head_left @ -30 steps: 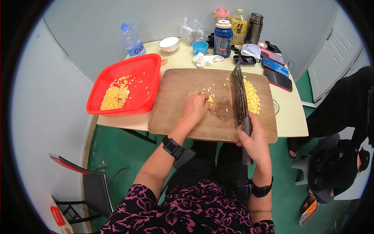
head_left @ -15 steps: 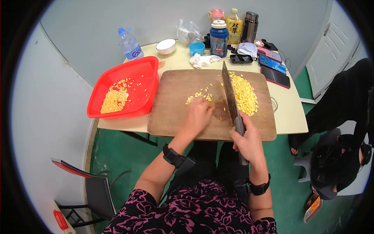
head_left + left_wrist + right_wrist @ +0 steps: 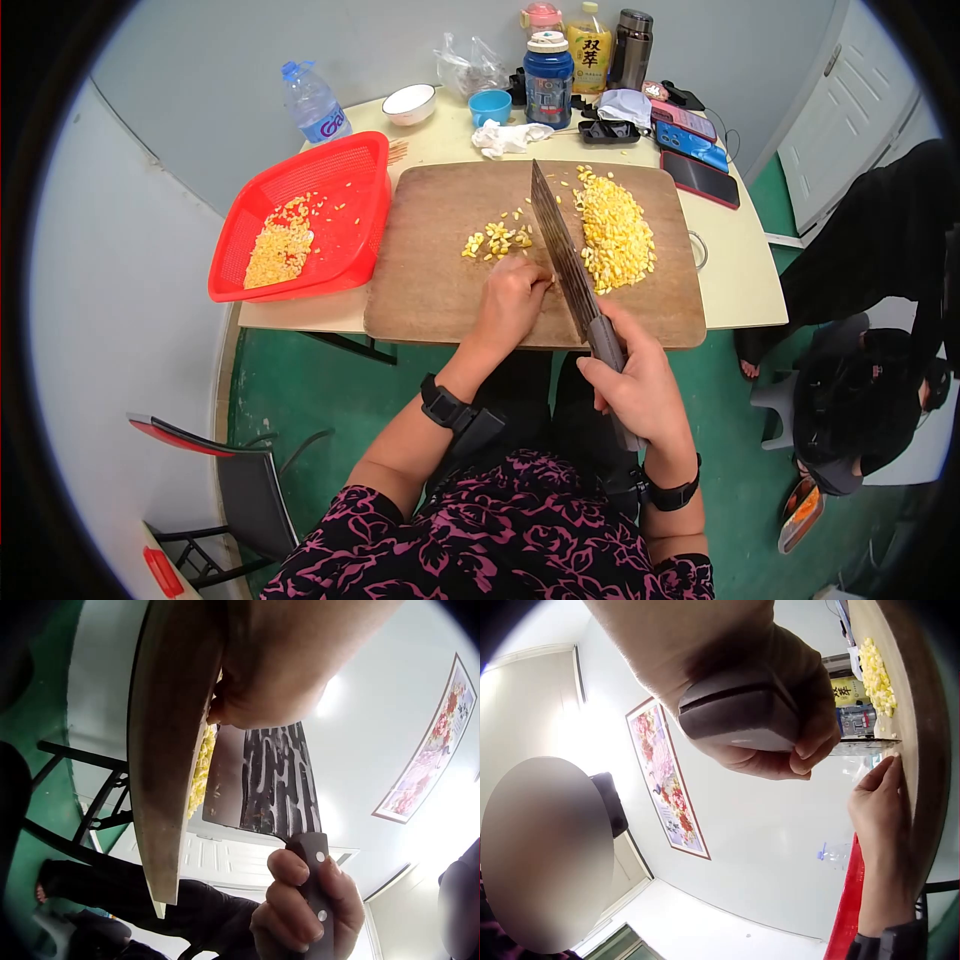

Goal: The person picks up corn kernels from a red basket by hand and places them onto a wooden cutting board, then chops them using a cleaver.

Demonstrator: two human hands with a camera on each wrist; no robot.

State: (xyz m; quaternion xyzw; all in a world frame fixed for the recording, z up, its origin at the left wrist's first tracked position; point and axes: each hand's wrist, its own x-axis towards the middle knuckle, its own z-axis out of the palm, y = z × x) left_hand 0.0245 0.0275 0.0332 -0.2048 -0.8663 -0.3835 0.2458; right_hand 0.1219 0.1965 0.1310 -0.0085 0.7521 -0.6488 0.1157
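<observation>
My right hand grips the grey handle of a cleaver, whose dark, streaked blade stands on edge over the wooden cutting board. Just left of the blade, my left hand is low over the board, thumb and fingertips pinched together on a small pale piece that looks like a corn kernel; the fingers mostly hide it. Beyond that hand lie loose corn kernels. A larger heap of yellow kernels covers the board right of the blade. In the left wrist view the cleaver shows its riveted handle.
A red plastic basket with chopped corn stands left of the board. Behind are a white bowl, a blue cup, a crumpled cloth and several bottles. Phones lie at the right. Another person is at the right.
The cleaver has swung and shifted left toward my left hand, baring more of the right heap. My left hand has drawn back toward me from the loose kernels, which now lie further left.
</observation>
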